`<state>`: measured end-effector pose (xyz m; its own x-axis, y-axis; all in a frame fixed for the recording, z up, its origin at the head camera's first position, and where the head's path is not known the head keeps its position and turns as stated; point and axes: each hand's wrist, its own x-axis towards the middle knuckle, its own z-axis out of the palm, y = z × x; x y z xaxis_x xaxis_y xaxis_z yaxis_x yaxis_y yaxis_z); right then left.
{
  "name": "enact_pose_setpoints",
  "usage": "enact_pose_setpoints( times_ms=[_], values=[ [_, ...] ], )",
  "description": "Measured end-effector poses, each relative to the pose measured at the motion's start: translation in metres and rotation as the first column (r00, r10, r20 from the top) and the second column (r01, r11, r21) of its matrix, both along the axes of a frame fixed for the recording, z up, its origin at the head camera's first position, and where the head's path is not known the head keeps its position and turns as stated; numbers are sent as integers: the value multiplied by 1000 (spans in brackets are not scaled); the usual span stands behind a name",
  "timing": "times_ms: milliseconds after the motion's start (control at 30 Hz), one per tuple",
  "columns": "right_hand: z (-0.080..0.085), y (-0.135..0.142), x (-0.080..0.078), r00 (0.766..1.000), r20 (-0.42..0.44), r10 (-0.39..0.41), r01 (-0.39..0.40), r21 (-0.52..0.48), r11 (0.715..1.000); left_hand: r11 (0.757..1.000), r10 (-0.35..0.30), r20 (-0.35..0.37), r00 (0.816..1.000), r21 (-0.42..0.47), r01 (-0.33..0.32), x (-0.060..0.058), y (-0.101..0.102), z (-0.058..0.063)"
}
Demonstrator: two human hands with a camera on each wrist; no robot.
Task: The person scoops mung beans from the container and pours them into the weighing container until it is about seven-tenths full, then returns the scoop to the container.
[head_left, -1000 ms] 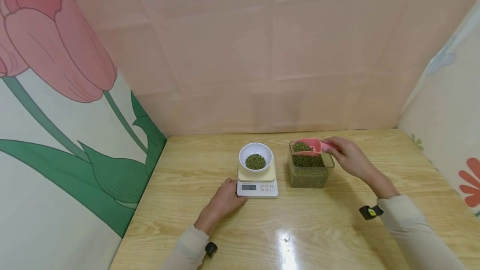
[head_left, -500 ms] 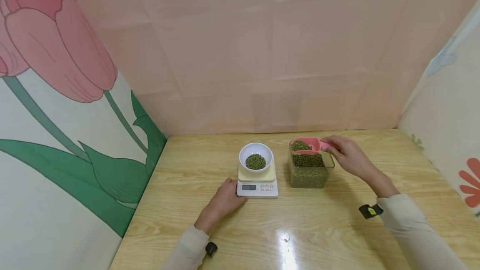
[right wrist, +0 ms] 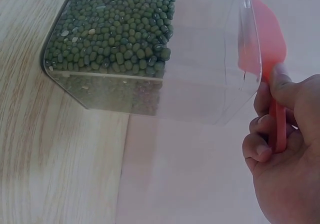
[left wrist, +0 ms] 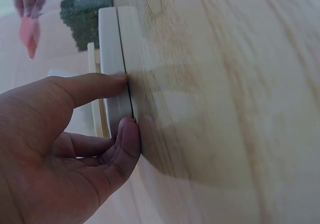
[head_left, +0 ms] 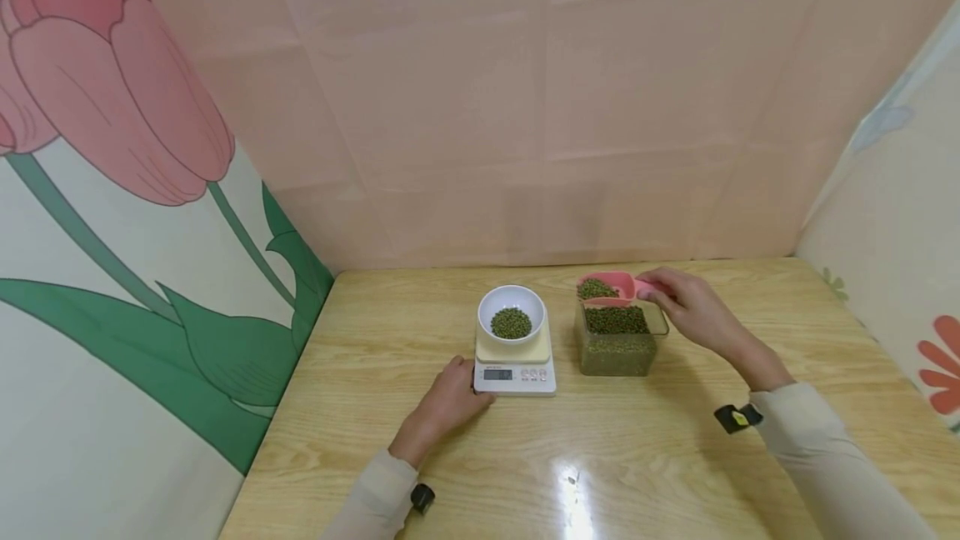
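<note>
We look to be at the scooping step; our right hand (head_left: 697,311) is curled round the handle of the pink scoop (head_left: 622,282), which is just left of that hand, at the top of the clear box (head_left: 618,365); we cannot tell if it touches the rim. Our left hand (head_left: 452,397) is well apart from the right one, its thumb and fingers clamped on the near left corner of the white scale (head_left: 491,387); the white bowl (head_left: 510,298) sits on the scale, past our left hand and to its right.

The scoop has a small heap of green beans (head_left: 596,288) at the end away from our hand; we think the next move calls for a flat, slow scoop, so none roll out. The beans in the box are small, smooth and dark, with a few pale bits (right wrist: 91,31); the bowl has a little pile too.
</note>
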<state>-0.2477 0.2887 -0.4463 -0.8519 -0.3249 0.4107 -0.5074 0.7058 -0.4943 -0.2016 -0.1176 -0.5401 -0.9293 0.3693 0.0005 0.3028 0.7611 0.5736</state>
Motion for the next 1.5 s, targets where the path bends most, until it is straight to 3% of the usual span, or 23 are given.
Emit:
enact_pose_setpoints(
  times_ms=[1000, 1500],
  values=[
    [0, -21, -8, 999, 4, 37, -37, -46, 998, 1000, -3, 4, 1000, -2, 3, 0, 1, 2],
    [4, -34, -11, 997, 72, 40, -38, -20, 999, 1000, -1, 3, 1000, -2, 1, 0, 0, -1]
  ],
)
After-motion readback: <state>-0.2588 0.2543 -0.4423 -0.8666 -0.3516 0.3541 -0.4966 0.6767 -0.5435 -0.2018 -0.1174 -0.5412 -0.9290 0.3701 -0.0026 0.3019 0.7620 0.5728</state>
